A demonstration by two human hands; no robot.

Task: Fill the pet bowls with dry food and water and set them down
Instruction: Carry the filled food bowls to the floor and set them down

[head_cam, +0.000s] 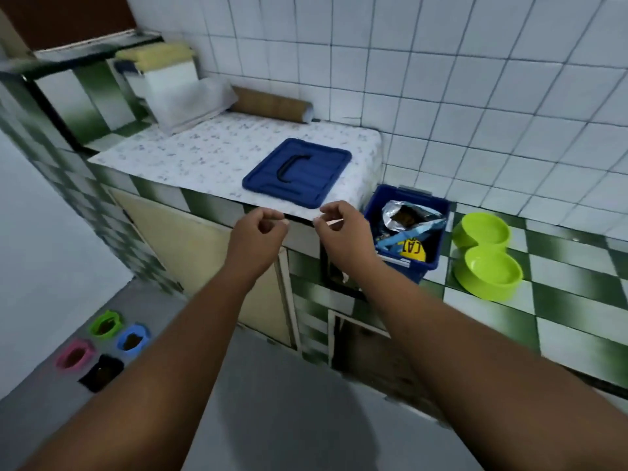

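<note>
Now my left hand (259, 234) is curled on nothing. I cannot tell whether my right hand (341, 229) pinches anything. The green double bowl (486, 254) sits right.

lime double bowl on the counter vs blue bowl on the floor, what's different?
Place: the lime double bowl sits on the checked counter; the blue bowl stands on the grey floor.
Fill: the lime double bowl's two wells look empty; the blue bowl holds something brown, likely dry food.
Shape: the lime double bowl joins two round wells; the blue bowl is a single one.
Shared: both stand upright.
</note>
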